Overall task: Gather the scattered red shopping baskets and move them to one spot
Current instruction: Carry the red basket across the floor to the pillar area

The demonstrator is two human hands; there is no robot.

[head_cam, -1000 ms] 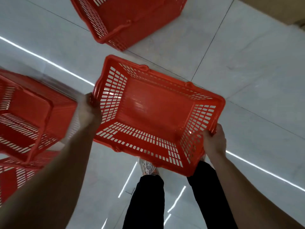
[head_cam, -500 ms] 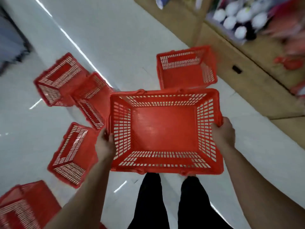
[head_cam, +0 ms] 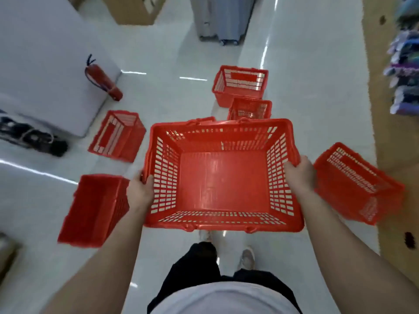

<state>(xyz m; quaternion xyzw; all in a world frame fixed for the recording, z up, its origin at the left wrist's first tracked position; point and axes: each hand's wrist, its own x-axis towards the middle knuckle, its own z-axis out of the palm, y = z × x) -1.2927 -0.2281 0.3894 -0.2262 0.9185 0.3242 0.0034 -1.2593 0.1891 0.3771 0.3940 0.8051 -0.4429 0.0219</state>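
I carry an empty red shopping basket [head_cam: 223,177] level in front of me, above my feet. My left hand [head_cam: 140,191] grips its left rim and my right hand [head_cam: 299,175] grips its right rim. Several other red baskets lie scattered on the white floor: one on its side at left [head_cam: 118,135], one overturned at lower left [head_cam: 95,209], one tipped at right [head_cam: 358,184], and two ahead, a far one [head_cam: 240,86] and a nearer one [head_cam: 250,109] partly hidden behind the carried basket.
A red fire extinguisher [head_cam: 103,81] leans on a white block [head_cam: 45,64] at left, with dark cables [head_cam: 29,138] beside it. A wooden shelf base [head_cam: 394,132] with goods runs along the right. A cardboard box [head_cam: 133,10] and grey wheeled cases [head_cam: 221,19] stand ahead.
The view has swung round and lifted, showing more of the aisle and different baskets around me. Both hands keep their grip on the same basket, which stays level.
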